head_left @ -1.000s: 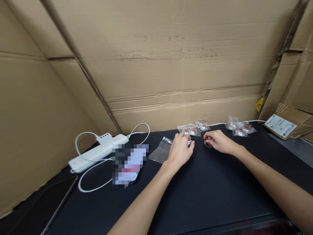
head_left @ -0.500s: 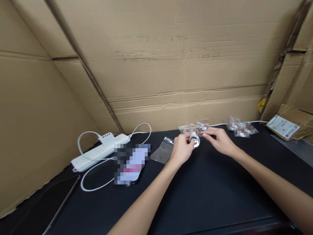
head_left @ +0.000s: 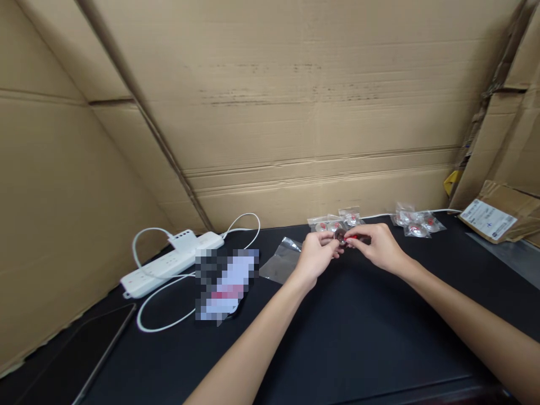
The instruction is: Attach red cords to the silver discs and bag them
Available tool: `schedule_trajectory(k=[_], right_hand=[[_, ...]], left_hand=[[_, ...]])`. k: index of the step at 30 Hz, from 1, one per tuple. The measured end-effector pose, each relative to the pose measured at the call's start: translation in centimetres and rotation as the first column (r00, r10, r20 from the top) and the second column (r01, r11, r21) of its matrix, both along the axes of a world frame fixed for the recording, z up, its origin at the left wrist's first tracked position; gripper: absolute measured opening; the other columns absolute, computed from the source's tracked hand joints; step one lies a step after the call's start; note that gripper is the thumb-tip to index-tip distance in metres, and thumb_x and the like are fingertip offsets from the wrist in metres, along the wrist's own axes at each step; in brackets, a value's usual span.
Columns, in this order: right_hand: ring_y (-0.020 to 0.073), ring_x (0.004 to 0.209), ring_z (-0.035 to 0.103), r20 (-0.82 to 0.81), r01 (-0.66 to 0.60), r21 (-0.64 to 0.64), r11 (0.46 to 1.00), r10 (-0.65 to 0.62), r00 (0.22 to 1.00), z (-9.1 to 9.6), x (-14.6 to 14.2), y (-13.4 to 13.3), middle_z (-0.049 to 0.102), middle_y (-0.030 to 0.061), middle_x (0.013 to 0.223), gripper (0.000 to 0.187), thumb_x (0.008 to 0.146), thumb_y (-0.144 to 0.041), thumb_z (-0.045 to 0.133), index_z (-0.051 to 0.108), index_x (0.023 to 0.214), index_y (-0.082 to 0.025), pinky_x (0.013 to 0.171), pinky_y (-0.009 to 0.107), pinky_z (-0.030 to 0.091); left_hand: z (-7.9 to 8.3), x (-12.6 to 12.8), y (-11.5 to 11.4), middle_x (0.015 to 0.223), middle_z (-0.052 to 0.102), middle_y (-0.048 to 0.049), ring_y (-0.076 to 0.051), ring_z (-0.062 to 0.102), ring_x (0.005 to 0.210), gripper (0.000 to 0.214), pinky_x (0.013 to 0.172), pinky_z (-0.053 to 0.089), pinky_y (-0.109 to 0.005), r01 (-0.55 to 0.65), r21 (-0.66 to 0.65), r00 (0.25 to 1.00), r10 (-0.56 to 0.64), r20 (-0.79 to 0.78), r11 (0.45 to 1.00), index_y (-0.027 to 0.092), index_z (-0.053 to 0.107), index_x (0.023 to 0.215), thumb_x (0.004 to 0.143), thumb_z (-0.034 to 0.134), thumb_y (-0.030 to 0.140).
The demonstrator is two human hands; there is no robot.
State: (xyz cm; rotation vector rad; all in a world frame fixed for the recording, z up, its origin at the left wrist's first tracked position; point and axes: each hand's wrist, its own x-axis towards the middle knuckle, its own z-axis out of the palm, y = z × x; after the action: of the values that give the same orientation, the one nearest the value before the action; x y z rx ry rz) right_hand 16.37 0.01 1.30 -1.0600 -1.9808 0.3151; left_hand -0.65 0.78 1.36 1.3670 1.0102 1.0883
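Between the fingers of my left hand (head_left: 313,257) is a small round silver piece (head_left: 340,237), tilted so that its darker side shows. My right hand (head_left: 378,246) pinches a small red piece (head_left: 350,238) by the right edge of the round one; whether the two touch, I cannot tell. Just behind my fingers, several small clear bags (head_left: 330,223) lie with shiny round pieces and red bits inside. A flat clear plastic bag (head_left: 278,262) lies to the left of my left wrist, partly covered by it.
On the black table (head_left: 363,337) a white power strip (head_left: 169,263) with looping white cables stands left, near a phone (head_left: 230,287) with a blurred-out screen. A dark tablet-like slab (head_left: 80,354) lies front left. More bagged pieces (head_left: 417,221) and a labelled cardboard box (head_left: 502,214) sit right. Cardboard walls (head_left: 316,112) rise behind.
The round piece has turned in my left hand, from its bright face to a darker side. My right hand has brought the red piece left, up to its edge.
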Motion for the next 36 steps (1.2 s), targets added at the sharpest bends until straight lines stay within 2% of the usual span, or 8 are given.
schedule_trajectory(k=[8, 15, 18, 23, 28, 36], right_hand=[[0.0168, 0.073, 0.057, 0.125, -0.015, 0.109, 0.994, 0.002, 0.992, -0.3, -0.2, -0.1, 0.064, 0.0036, 0.082, 0.012, 0.09, -0.014, 0.049, 0.059, 0.085, -0.02, 0.07, 0.029, 0.044], [0.0204, 0.084, 0.054, 0.203, -0.003, 0.139, 0.99, -0.025, 0.979, -0.7, 0.1, 0.2, 0.059, 0.0059, 0.086, 0.014, 0.091, -0.012, 0.043, 0.053, 0.086, -0.021, 0.077, 0.033, 0.042], [0.0207, 0.085, 0.054, 0.184, 0.016, 0.144, 0.989, -0.043, 0.982, -0.9, -0.1, 0.1, 0.059, 0.0059, 0.086, 0.013, 0.09, -0.012, 0.044, 0.053, 0.085, -0.021, 0.078, 0.032, 0.043], [0.021, 0.084, 0.055, 0.132, 0.024, 0.177, 0.984, -0.048, 0.99, -1.2, -0.9, -0.3, 0.061, 0.0062, 0.085, 0.014, 0.09, -0.012, 0.047, 0.056, 0.083, -0.02, 0.078, 0.033, 0.044], [0.0172, 0.07, 0.058, -0.008, 0.037, 0.137, 0.99, -0.036, 0.999, -0.8, -1.4, -0.7, 0.064, 0.0042, 0.08, 0.012, 0.087, -0.016, 0.055, 0.065, 0.083, -0.02, 0.067, 0.03, 0.046], [0.0153, 0.064, 0.06, -0.084, 0.006, 0.067, 0.998, 0.0, 0.996, 0.0, -1.3, -0.7, 0.068, 0.0016, 0.076, 0.012, 0.084, -0.017, 0.055, 0.066, 0.083, -0.021, 0.063, 0.028, 0.047]], left_hand=[[-0.1, 0.5, -0.8, 0.078, 0.07, -0.0073, -0.014, 0.066, 0.07, 0.017, 0.069, 0.053, -0.026, 0.126, 0.031, 0.986, -0.128, 0.107, 0.992, 0.011, 0.072, 0.086, 0.077, 0.058, 0.008], [-0.2, 0.6, -0.9, 0.076, 0.07, -0.0075, -0.014, 0.065, 0.068, 0.022, 0.072, 0.054, -0.029, 0.127, 0.038, 0.98, -0.131, 0.148, 0.991, 0.01, 0.071, 0.089, 0.073, 0.057, 0.003], [-0.3, 0.7, -0.8, 0.077, 0.07, -0.0078, -0.013, 0.065, 0.066, 0.02, 0.072, 0.055, -0.029, 0.112, 0.046, 0.983, -0.117, 0.144, 0.993, 0.009, 0.071, 0.088, 0.075, 0.056, 0.005], [-1.0, 0.8, -0.7, 0.071, 0.067, -0.0038, -0.012, 0.063, 0.062, 0.013, 0.066, 0.055, -0.026, 0.004, 0.042, 0.982, -0.012, 0.191, 0.999, 0.01, 0.068, 0.079, 0.069, 0.062, 0.005], [-1.3, 0.7, -0.6, 0.074, 0.067, -0.0032, -0.013, 0.065, 0.063, 0.011, 0.068, 0.057, -0.029, -0.065, 0.003, 0.965, 0.062, 0.254, 0.998, 0.012, 0.065, 0.075, 0.066, 0.071, 0.011], [-0.6, 0.4, -0.6, 0.067, 0.068, -0.005, -0.016, 0.067, 0.061, 0.013, 0.065, 0.056, -0.029, -0.064, 0.068, 0.979, 0.049, 0.198, 0.996, 0.012, 0.064, 0.076, 0.067, 0.073, 0.016]])
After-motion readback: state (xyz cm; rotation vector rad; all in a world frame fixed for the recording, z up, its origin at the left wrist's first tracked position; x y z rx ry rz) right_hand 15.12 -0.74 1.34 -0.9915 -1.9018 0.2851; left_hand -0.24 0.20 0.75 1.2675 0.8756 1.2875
